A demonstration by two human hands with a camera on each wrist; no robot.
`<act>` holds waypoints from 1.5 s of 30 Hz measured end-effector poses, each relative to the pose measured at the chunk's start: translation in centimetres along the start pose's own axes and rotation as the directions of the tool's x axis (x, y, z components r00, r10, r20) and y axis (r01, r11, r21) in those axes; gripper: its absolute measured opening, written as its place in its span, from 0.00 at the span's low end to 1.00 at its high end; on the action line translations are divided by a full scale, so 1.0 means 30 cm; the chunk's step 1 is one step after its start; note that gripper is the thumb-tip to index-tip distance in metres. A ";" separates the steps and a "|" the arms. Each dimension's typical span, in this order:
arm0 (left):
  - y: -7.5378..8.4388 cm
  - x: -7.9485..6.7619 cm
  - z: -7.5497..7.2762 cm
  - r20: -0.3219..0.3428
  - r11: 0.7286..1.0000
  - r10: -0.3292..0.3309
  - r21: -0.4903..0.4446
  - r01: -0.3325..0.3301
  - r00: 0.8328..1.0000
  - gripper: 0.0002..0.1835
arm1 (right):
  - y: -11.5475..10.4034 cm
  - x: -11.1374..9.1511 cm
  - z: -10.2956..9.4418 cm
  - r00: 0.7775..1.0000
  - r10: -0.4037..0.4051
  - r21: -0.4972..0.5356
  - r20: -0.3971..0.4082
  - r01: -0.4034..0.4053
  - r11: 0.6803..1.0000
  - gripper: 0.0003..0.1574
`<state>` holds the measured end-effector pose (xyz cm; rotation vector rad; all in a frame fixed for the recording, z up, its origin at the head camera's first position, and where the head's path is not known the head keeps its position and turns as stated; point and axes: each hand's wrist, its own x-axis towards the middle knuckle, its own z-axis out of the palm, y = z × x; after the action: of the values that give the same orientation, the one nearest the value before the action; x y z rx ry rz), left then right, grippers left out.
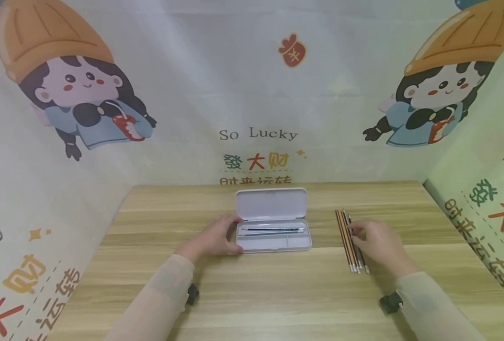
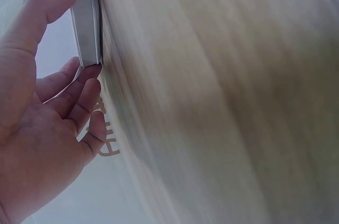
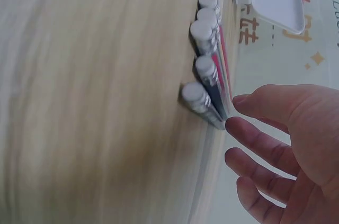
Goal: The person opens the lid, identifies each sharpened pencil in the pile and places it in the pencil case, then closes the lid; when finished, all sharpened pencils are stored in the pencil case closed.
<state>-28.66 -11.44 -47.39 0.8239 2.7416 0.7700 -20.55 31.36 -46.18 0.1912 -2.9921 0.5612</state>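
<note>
A white pencil case (image 1: 274,249) lies with its lid (image 1: 271,203) raised at the back. Several pencils (image 1: 273,230) rest in its long rear compartment; a divider splits the front part. My left hand (image 1: 218,237) grips the case's left end, thumb at the near corner and fingers at the far side, as the left wrist view (image 2: 47,97) also shows. To the right, several pencils (image 1: 345,237) lie side by side, white eraser ends toward me. My right hand (image 1: 380,244) pinches the rightmost pencil (image 3: 204,105) between thumb and forefinger; their contact is partly hidden.
The wood-grain table (image 1: 252,293) ends at a printed cloth backdrop (image 1: 252,104) at the back and both sides. Each wrist carries a small black device, such as the one at the right sleeve (image 1: 391,303). The case and the loose pencils stand apart.
</note>
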 end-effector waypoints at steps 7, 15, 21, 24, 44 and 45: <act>0.002 -0.007 -0.007 -0.007 1.000 -0.001 0.011 0.001 1.000 0.44 | 0.020 -0.001 0.000 1.000 -0.007 -0.022 -0.007 0.007 1.000 0.20; 0.007 -0.008 -0.012 -0.010 1.000 0.006 0.015 -0.006 1.000 0.44 | 0.029 -0.002 0.000 1.000 0.007 -0.052 -0.002 -0.007 0.999 0.20; 0.006 -0.009 -0.008 0.002 1.000 0.006 0.015 -0.006 1.000 0.44 | 0.032 -0.005 -0.001 0.999 0.040 -0.078 0.036 -0.037 0.996 0.22; 0.007 -0.009 -0.006 0.000 1.000 0.010 0.010 -0.010 1.000 0.44 | 0.034 -0.005 0.000 0.998 0.043 -0.084 0.038 -0.040 0.996 0.22; -0.004 -0.001 -0.003 -0.015 1.000 0.029 0.013 -0.029 0.999 0.44 | 0.034 -0.006 -0.004 0.986 0.156 -0.044 0.051 -0.154 0.987 0.27; -0.005 -0.001 -0.002 -0.014 1.000 0.027 0.012 -0.027 1.000 0.44 | 0.034 -0.007 -0.005 0.986 0.161 -0.038 0.052 -0.160 0.986 0.27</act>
<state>-28.72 -11.60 -47.42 0.8634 2.7559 0.7685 -20.48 32.38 -46.42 -0.0387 -3.0867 0.5278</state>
